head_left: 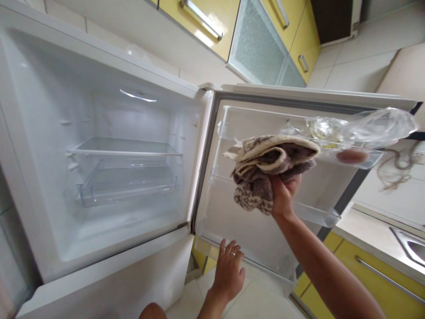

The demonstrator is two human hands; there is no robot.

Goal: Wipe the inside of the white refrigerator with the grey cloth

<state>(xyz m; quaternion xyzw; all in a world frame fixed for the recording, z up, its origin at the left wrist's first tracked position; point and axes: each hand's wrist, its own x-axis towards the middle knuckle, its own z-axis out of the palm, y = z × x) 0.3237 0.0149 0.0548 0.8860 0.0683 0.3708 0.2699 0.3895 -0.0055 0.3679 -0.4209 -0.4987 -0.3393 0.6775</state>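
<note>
— What has the right hand (284,194) got?
— It is closed around a brown patterned cloth (265,170), up against the open fridge door (252,230).
— The left hand (229,270)?
— Fingers spread, pressing the door's bottom edge.

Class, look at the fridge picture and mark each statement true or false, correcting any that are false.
1. The right hand holds a bunched cloth. True.
2. The fridge door is shut. False: it stands open.
3. The left hand rests at the door's lower edge. True.
4. The glass shelf inside is packed with bottles. False: nothing stands on it.
5. The kitchen cabinets are yellow. True.
</note>
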